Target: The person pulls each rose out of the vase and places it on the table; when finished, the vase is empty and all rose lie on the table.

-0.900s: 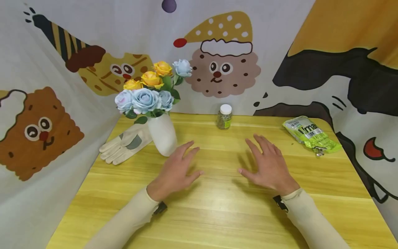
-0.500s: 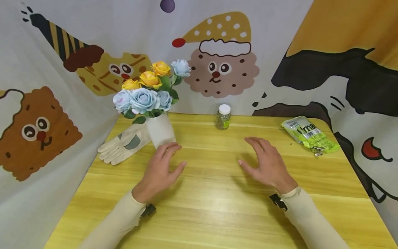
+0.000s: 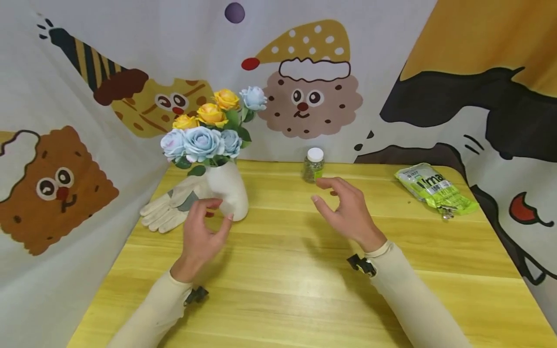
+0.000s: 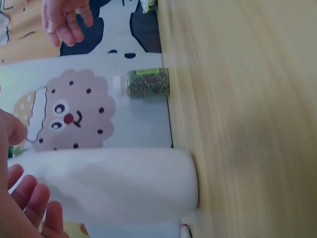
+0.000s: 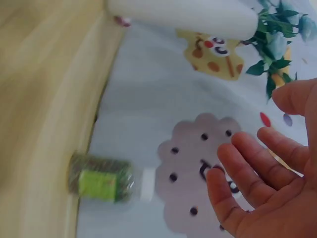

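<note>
My left hand hovers in front of a white vase, its fingers loosely bent and holding nothing. In the left wrist view the fingers overlap the vase; I cannot tell whether they touch it. Yellow roses and pale blue roses stand in the vase. My right hand is raised above the table, thumb and fingers apart. Just beyond its fingertips stands a small clear jar with a white lid, a green label and dried green flakes inside. From the right wrist, the jar appears apart from the hand.
Left of the vase lies a white work glove with a grey patch, partly hidden behind it. A green-and-silver bag with a metal clip lies at the back right. A cartoon-printed cloth hangs behind the wooden table.
My left hand has drawn back leftward, moving to the near side of the vase. The right hand has shifted left and forward, toward the jar. The objects stay where they were.
</note>
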### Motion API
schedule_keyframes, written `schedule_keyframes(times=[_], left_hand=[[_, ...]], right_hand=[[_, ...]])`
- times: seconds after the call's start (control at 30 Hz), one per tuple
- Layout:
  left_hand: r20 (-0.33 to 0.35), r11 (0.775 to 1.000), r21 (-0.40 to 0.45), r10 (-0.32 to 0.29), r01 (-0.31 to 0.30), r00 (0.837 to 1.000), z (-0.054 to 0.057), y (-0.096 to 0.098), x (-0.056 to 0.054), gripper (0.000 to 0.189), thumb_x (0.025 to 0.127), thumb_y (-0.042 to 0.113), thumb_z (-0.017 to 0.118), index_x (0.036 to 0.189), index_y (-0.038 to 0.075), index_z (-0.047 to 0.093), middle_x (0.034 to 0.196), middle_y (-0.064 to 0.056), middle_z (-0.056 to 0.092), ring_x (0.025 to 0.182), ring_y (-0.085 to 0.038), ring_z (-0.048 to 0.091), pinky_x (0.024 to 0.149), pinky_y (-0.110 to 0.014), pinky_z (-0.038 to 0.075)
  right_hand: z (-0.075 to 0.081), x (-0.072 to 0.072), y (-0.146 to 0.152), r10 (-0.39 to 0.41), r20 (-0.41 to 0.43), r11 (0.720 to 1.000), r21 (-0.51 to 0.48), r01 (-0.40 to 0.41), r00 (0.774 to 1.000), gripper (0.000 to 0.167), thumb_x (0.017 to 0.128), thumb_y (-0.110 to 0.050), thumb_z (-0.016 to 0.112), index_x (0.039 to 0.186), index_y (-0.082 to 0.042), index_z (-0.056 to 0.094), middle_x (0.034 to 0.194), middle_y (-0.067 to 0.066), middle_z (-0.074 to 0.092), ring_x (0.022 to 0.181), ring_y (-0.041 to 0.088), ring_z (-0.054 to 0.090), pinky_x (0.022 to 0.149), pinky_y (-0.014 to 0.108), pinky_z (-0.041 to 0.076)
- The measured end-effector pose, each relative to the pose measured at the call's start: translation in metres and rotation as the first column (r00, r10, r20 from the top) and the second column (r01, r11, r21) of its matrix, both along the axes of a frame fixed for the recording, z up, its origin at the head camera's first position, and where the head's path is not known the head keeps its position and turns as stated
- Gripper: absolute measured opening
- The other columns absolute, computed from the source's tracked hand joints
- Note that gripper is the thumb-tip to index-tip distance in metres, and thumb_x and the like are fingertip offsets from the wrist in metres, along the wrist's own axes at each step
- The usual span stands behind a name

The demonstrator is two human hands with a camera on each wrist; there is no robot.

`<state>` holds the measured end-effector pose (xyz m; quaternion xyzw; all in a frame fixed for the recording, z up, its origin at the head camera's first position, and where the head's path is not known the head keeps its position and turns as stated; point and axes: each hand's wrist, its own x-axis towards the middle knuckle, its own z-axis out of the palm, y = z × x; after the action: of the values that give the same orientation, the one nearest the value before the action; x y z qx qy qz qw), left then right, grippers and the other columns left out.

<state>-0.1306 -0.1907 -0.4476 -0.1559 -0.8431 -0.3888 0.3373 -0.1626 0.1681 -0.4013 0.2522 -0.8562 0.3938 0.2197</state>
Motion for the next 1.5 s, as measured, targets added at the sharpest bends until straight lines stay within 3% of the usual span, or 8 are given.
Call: schedule_keyframes(times=[0.2,0.33,0.57,0.73,0.97,1.07,1.23,1.5], left_hand=[[0.056,0.985,0.144,0.085,-0.092,0.995,-0.004,-0.015,-0.008,0.045,0.085,0.012,0.080,0.122,-0.004,0.061,0.112,-0.020,0.060,0.101,-0.025,0.059,0.081,-0.037,0.053],[0.135,0.968,0.224,0.081,-0.110,0.988,0.000,-0.021,-0.013,0.056,0.085,0.013,0.082,0.131,-0.004,0.055,0.121,-0.021,0.054,0.110,-0.021,0.053,0.087,-0.037,0.052],[0.253,0.951,0.303,-0.023,-0.056,0.967,0.003,-0.027,-0.025,0.074,0.084,0.011,0.084,0.147,-0.002,0.046,0.140,-0.021,0.050,0.126,-0.025,0.050,0.100,-0.048,0.051],[0.276,0.926,0.377,-0.141,0.028,0.951,0.003,-0.026,-0.034,0.075,0.087,0.005,0.081,0.149,-0.002,0.040,0.148,-0.017,0.048,0.137,-0.033,0.052,0.106,-0.060,0.049],[0.265,0.855,0.507,-0.275,0.109,0.924,0.002,-0.024,-0.046,0.072,0.091,-0.001,0.076,0.150,-0.003,0.035,0.146,-0.002,0.048,0.136,-0.022,0.051,0.108,-0.033,0.052],[0.261,0.841,0.525,-0.308,0.134,0.915,0.003,-0.023,-0.050,0.073,0.091,-0.003,0.076,0.150,-0.003,0.034,0.143,-0.001,0.049,0.134,-0.023,0.050,0.106,-0.028,0.050],[0.300,0.850,0.514,-0.308,0.119,0.903,0.003,-0.021,-0.055,0.074,0.088,-0.001,0.080,0.148,0.008,0.038,0.138,0.001,0.051,0.131,-0.019,0.051,0.106,-0.035,0.048],[0.386,0.902,0.422,-0.268,0.090,0.883,-0.004,-0.019,-0.059,0.085,0.088,0.010,0.086,0.157,0.010,0.035,0.148,-0.008,0.048,0.135,-0.020,0.049,0.110,-0.051,0.043]], right_hand=[[0.017,-0.014,-0.031,0.044,-0.020,0.997,-0.058,-0.045,0.999,0.029,0.100,-0.019,0.073,0.126,-0.007,0.073,0.119,0.009,0.077,0.106,0.023,0.073,0.087,0.046,0.061],[0.025,-0.024,-0.049,0.057,-0.042,0.993,-0.100,-0.061,0.998,0.023,0.102,-0.016,0.070,0.121,-0.005,0.073,0.115,0.009,0.077,0.101,0.023,0.073,0.085,0.043,0.062],[0.045,-0.037,-0.077,0.103,-0.080,0.975,-0.190,-0.117,0.991,0.021,0.102,-0.011,0.069,0.119,0.000,0.074,0.111,0.012,0.078,0.097,0.022,0.074,0.081,0.041,0.063],[0.062,-0.047,-0.099,0.113,-0.043,0.959,-0.257,-0.120,0.993,0.020,0.103,-0.014,0.068,0.117,0.000,0.074,0.110,0.012,0.079,0.097,0.021,0.074,0.080,0.037,0.062],[0.084,-0.059,-0.125,0.115,0.035,0.944,-0.314,-0.098,0.993,0.023,0.105,-0.019,0.066,0.120,-0.004,0.075,0.108,0.008,0.077,0.097,0.017,0.071,0.079,0.033,0.060],[0.091,-0.066,-0.134,0.123,0.076,0.936,-0.340,-0.090,0.990,0.024,0.106,-0.021,0.066,0.121,-0.006,0.075,0.109,0.006,0.077,0.098,0.014,0.069,0.081,0.032,0.059],[0.097,-0.078,-0.146,0.150,0.145,0.916,-0.392,-0.082,0.978,0.025,0.106,-0.023,0.066,0.122,-0.007,0.076,0.111,0.004,0.077,0.097,0.013,0.068,0.085,0.030,0.058],[0.098,-0.085,-0.157,0.198,0.253,0.894,-0.443,-0.069,0.947,0.025,0.105,-0.021,0.068,0.124,-0.007,0.075,0.112,0.007,0.075,0.101,0.015,0.067,0.086,0.027,0.055]])
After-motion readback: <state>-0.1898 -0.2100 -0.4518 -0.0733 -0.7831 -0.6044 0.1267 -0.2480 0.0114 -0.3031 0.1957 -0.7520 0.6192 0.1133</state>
